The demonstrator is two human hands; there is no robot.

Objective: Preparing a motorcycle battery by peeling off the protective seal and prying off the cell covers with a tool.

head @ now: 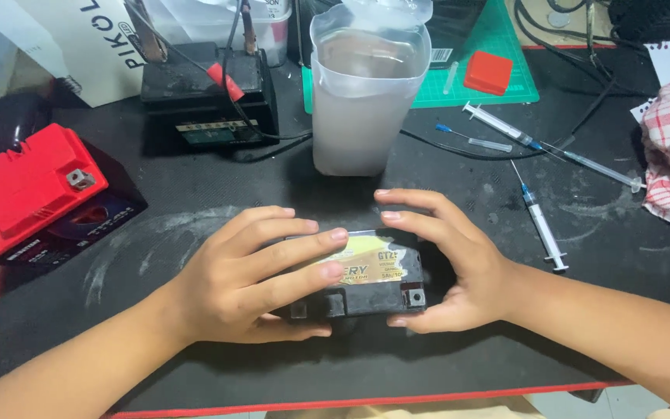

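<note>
Small black rectangular battery with yellow label (366, 275), long axis running left to right, held between left hand (250, 271) and right hand (447, 264); each grip clasps one end, equally near.

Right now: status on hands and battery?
Left hand and right hand both clasp the small black battery on the black mat. Cut plastic jug just behind; syringes to the right.

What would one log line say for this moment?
left hand: grips small black battery | right hand: grips its other end | battery on black mat | cut plastic jug behind
</note>
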